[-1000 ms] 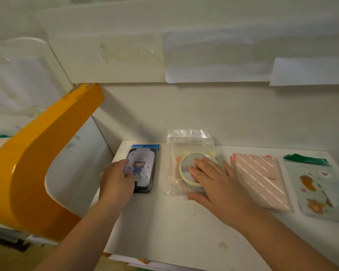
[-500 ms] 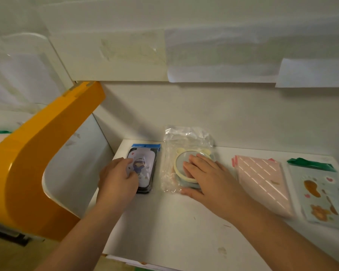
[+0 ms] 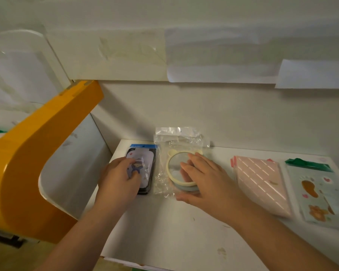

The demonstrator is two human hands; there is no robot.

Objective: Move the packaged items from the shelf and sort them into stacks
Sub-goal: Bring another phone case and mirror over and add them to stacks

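Four packaged items lie in a row on the white shelf [image 3: 164, 227]. At the left is a dark phone-case pack [image 3: 145, 163] with a cartoon figure and a blue header; my left hand [image 3: 118, 179] grips its lower left part. Beside it lies a clear bag holding a round yellow-rimmed mirror [image 3: 175, 167]; my right hand [image 3: 205, 180] rests flat on it, fingers spread and thumb at its near edge. Further right lie a pink striped pack [image 3: 260, 182] and a pale green pack [image 3: 317, 192] with a green header, both untouched.
A curved orange and white side panel [image 3: 33, 163] stands at the left of the shelf. The back wall [image 3: 204, 114] rises just behind the items, with paper sheets [image 3: 219, 63] hanging above. The shelf's front edge runs near the bottom of the view.
My right hand has slid the mirror bag leftward, closer to the phone-case pack. My left hand has moved further onto the phone-case pack and closed on it.
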